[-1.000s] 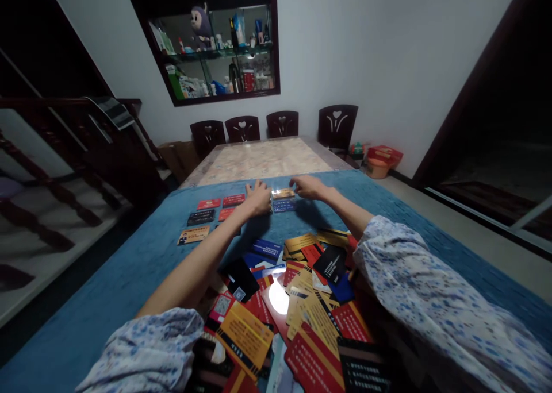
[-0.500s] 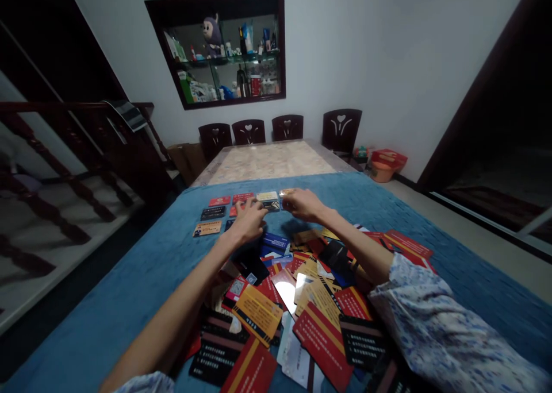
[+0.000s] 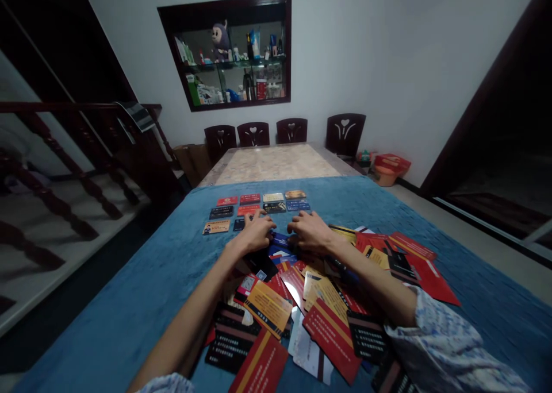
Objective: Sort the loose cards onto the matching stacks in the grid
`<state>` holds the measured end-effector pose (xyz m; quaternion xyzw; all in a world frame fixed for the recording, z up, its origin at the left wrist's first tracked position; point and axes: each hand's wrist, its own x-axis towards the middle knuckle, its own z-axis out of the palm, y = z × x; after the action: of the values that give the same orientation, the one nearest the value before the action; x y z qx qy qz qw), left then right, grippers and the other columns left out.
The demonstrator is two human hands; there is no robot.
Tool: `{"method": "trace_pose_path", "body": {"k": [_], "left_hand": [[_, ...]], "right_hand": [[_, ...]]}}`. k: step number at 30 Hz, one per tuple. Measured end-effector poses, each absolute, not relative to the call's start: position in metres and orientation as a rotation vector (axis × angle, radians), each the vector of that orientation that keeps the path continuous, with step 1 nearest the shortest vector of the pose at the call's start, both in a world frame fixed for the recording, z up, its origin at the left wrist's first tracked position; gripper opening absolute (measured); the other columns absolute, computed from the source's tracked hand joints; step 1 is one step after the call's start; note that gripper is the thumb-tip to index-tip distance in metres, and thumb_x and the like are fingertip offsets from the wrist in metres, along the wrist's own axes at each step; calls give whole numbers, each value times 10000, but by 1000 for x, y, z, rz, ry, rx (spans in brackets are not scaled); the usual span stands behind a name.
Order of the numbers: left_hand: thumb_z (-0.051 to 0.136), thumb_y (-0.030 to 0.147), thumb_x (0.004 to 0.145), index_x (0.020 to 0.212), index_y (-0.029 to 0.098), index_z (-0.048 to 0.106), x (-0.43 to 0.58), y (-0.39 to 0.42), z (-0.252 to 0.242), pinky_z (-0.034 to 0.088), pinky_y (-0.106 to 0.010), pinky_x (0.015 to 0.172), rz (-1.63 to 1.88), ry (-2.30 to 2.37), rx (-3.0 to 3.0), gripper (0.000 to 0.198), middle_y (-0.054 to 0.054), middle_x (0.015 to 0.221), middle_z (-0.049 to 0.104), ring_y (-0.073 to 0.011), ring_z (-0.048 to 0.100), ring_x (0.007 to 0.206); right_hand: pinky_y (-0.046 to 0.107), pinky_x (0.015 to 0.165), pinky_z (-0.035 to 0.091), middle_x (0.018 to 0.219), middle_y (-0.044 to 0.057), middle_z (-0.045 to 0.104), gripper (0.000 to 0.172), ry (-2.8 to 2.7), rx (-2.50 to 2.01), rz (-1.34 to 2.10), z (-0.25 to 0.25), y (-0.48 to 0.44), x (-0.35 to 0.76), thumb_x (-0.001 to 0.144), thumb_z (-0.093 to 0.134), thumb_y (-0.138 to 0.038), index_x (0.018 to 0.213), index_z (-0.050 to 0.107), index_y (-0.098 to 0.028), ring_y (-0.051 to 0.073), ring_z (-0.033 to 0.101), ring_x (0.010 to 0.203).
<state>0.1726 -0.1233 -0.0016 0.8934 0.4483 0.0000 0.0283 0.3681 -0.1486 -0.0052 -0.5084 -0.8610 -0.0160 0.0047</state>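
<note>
My left hand (image 3: 255, 235) and my right hand (image 3: 311, 232) rest side by side at the far edge of a loose pile of plastic cards (image 3: 310, 307) on a blue cloth (image 3: 142, 284). A blue card (image 3: 280, 241) lies between them. My left hand's fingers are spread, reaching forward over the cloth beside that card. My right hand's fingers curl down onto the blue card's right end. Just beyond the hands, cards lie in neat rows (image 3: 259, 208): red, pale, gold, dark and blue ones.
Past the cloth the marble tabletop (image 3: 271, 163) is bare, with several dark chairs (image 3: 345, 131) at its far end. A wall niche (image 3: 233, 54) holds bottles and a plush toy. A stair railing (image 3: 77, 151) runs on the left; a red basin (image 3: 390, 166) sits on the floor at right.
Both hands have drawn back from the laid-out rows to the near pile. The pale and gold cards now lie in the top row. The view has tilted down.
</note>
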Motion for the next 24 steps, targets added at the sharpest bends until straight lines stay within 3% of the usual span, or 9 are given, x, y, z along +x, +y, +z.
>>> {"method": "trace_pose_path", "body": {"k": [7, 14, 24], "left_hand": [[552, 99, 724, 1058, 262, 704, 176, -125, -8, 306, -614, 1013, -120, 1332, 2719, 402, -79, 1253, 641, -364, 339, 1329], [588, 145, 741, 1049, 263, 685, 176, -124, -9, 303, -585, 1052, -119, 1278, 2672, 343, -40, 1330, 609, -352, 299, 1370], [648, 189, 770, 1040, 219, 685, 173, -118, -15, 321, -569, 1042, -124, 1232, 2691, 274, -85, 1294, 614, -346, 305, 1359]], "right_hand": [[399, 837, 375, 1097, 143, 672, 392, -2729, -1586, -33, -14, -154, 365, 871, 568, -536, 1069, 711, -229, 322, 503, 1108], [389, 835, 382, 1119, 140, 663, 425, -2754, -1590, -28, -20, -152, 364, 879, 552, -570, 1070, 708, -225, 314, 510, 1102], [367, 835, 386, 1138, 142, 634, 491, -2749, -1537, -9, -26, -152, 366, 879, 536, -609, 1092, 705, -201, 294, 515, 1081]]}}
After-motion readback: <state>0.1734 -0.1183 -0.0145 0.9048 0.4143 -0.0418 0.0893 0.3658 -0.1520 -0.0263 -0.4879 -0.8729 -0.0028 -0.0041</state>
